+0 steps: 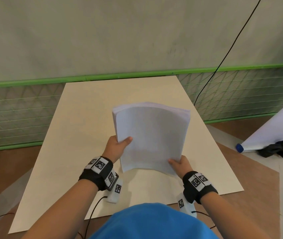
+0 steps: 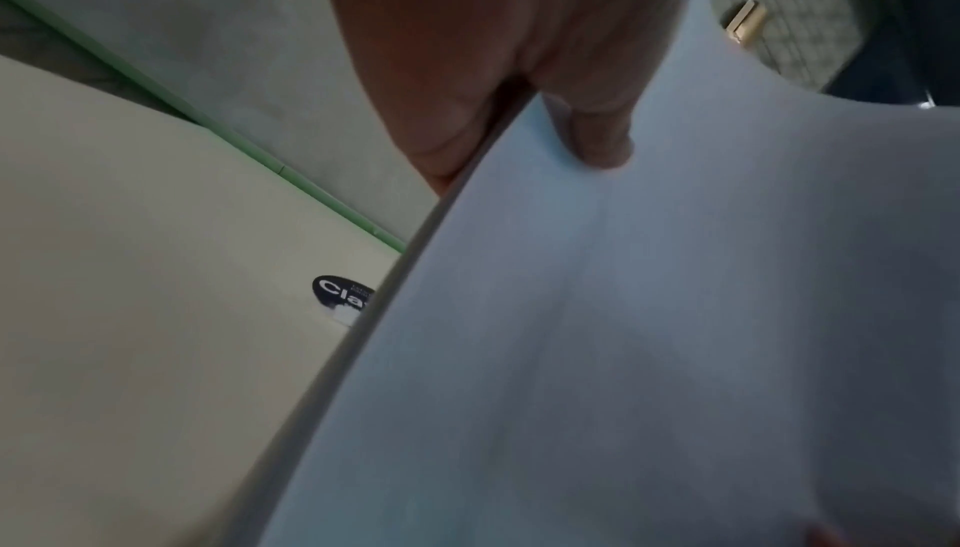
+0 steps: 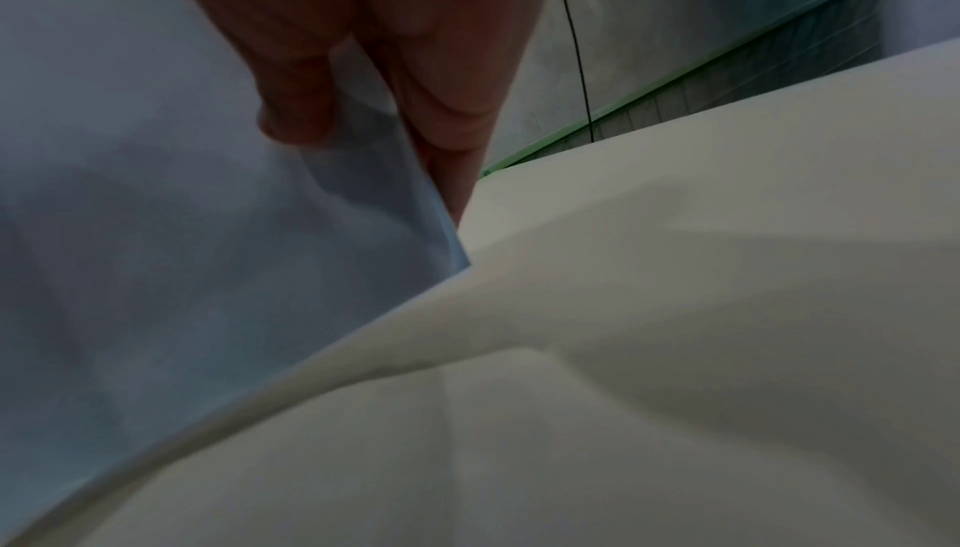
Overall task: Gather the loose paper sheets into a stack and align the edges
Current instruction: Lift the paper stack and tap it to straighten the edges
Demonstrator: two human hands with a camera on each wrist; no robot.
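Observation:
A thick stack of white paper sheets [image 1: 151,135] stands tilted above the cream board [image 1: 78,128], bowed, with its lower edge near the board. My left hand [image 1: 120,144] grips the stack's left edge, thumb on the front face. My right hand [image 1: 178,163] pinches the lower right corner, thumb on the front. In the left wrist view the thumb [image 2: 597,133] presses the paper sheets [image 2: 623,330]. In the right wrist view the thumb [image 3: 296,112] lies on the paper sheets [image 3: 156,227], fingers behind the edge. The top edges look slightly fanned.
The cream board lies on a brown floor [image 1: 251,178] against a wall with a green rail [image 1: 33,81]. A black cable [image 1: 223,57] hangs at the right. A rolled white sheet with a blue cap [image 1: 240,147] and a dark cloth [image 1: 278,149] lie at the right.

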